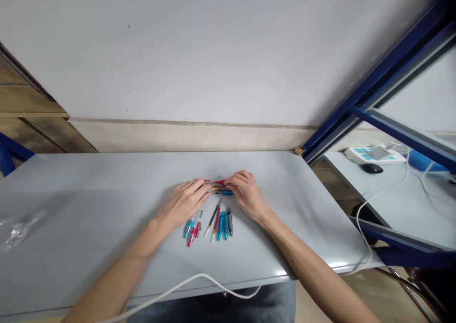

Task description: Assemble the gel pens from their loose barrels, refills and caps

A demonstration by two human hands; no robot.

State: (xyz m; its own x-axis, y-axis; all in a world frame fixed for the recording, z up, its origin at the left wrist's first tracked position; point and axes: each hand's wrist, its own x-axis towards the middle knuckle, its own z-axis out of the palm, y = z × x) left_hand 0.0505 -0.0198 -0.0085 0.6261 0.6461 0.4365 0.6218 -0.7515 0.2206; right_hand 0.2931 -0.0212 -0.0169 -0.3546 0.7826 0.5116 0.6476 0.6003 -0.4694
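Observation:
My left hand and my right hand are closed on opposite ends of a bundle of pens and refills, which lies crosswise between them just above the table. Red, yellow and blue parts show in the bundle. Below it on the table lie a black refill and a red refill, side by side. Right of them are blue pen barrels and a dark grey one. Clear caps with blue and red parts are near my left wrist.
The grey table stands against a wall. Clear plastic lies at its left. A white cable crosses the front edge. Beyond a blue frame, a second table holds a white device and a black mouse.

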